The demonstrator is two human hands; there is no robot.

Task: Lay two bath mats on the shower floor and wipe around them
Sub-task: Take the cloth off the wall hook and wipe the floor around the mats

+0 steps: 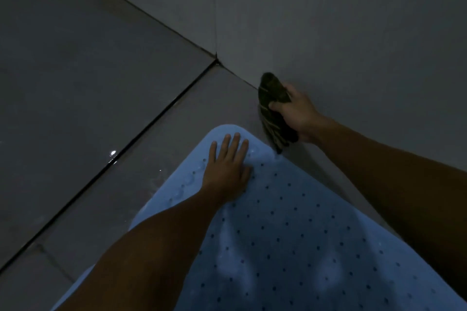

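Observation:
A light blue bath mat (290, 230) with rows of small holes lies flat on the grey tiled floor and fills the lower middle of the view. My left hand (227, 169) rests flat on its far end, fingers straight. My right hand (298, 111) grips a dark green cloth (271, 106) with pale stripes. The cloth touches the floor just beyond the mat's far right corner, close to the foot of the wall. Only one mat is in view.
A grey wall (341, 20) rises at the right and meets the left wall (75, 70) in a corner (216, 59). A dark grout line (141, 134) runs along the foot of the left wall. Wet glints (112, 153) show beside it.

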